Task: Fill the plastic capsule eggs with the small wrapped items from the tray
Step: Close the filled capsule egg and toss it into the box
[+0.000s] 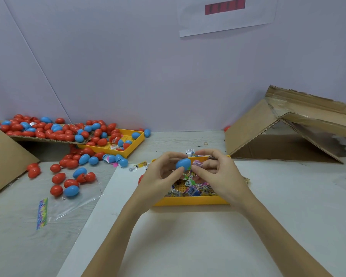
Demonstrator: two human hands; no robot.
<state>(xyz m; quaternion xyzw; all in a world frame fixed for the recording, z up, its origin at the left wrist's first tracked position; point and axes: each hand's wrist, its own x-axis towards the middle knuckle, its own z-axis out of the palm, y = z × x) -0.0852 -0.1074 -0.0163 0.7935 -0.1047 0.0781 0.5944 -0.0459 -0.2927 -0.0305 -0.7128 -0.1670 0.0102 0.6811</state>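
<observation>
- At frame centre, over the yellow tray (190, 201), our left hand (160, 174) pinches a blue egg (183, 163)
- Our right hand (218, 172) pinches a pink wrapped item (197, 163) beside it; next we likely push it in and snap shut

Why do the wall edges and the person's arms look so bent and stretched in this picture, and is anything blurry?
Head view: the wide-angle lens stretches the forearms and bows the wall seam; lighting is soft and even, with faint shadows; the blue plastic capsule egg between left hand and right hand is fairly sharp; print on the small wrapped items in the yellow plastic tray is too blurred to read.
</observation>
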